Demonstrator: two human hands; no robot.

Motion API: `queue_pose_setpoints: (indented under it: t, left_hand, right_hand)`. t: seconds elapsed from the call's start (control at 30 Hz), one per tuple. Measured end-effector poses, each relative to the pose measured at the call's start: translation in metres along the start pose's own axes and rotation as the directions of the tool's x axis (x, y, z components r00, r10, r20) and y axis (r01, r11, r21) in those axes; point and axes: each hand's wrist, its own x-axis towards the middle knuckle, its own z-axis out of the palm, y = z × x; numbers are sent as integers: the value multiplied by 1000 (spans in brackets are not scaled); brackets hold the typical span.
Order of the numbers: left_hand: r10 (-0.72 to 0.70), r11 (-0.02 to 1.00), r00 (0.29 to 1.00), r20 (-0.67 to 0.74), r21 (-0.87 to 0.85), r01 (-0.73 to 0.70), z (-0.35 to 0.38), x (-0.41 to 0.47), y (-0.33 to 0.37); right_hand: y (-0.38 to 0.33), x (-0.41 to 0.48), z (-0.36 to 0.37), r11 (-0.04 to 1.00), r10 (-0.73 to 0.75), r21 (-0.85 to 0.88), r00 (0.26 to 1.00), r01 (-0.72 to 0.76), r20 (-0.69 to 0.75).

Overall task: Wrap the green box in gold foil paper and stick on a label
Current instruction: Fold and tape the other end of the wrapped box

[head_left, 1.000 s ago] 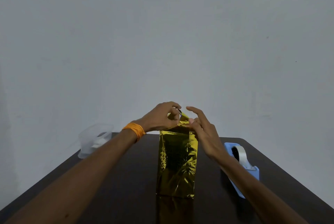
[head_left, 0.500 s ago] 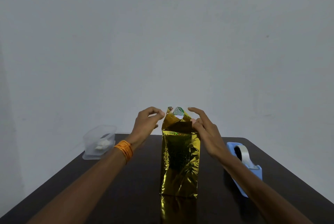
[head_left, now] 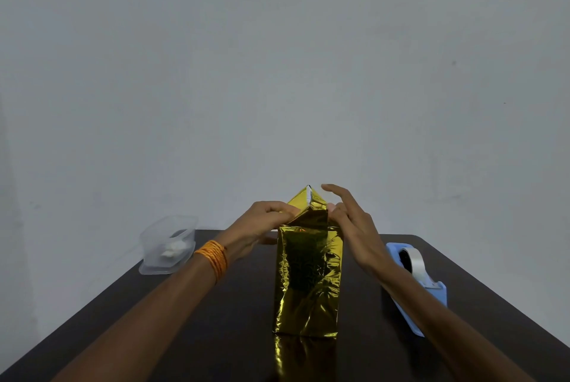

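Here, left fingers [head_left: 277,211] pinch the gold foil [head_left: 308,273] (top fold); straight right fingers [head_left: 343,212] press opposite.

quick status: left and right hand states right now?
Left hand: pinching the gold foil fold at the top.
Right hand: open, touching the foil's top edge.

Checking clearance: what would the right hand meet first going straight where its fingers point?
The folded top of the gold foil; the right hand seems to touch it, depth unclear.
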Motion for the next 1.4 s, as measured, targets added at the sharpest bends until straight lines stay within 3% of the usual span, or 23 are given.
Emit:
queue_pose_setpoints:
  t: [0.43, 0.6, 0.77, 0.97, 1.07, 1.4]
  left_hand:
    - [75, 995, 997, 20, 70, -76, 5, 3, -3]
    - [90, 989, 996, 27, 112, -92, 3, 3, -3]
    - [100, 986, 995, 17, 131, -102, 2, 4, -5]
    - [94, 985, 996, 12, 141, -95, 4, 2, -4]
    - [86, 983, 996, 4, 165, -86, 3, 1, -1]
    - [86, 983, 996, -3, 162, -85, 4, -1, 3]
  right_hand:
    - [-14, 11, -14, 998, 45, 35, 994, -48, 104]
    - [-31, 23, -23, 1000, -3, 6, 1000, 3, -23]
    - [-50, 43, -31, 991, 120, -92, 966, -101, 229]
    - [-60, 69, -38, 971, 205, -220, 811, -97, 548]
    - [-63, 78, -36, 968, 175, -248, 814, -40, 553]
    - [-52, 84, -23, 949, 276, -292, 771, -123, 574]
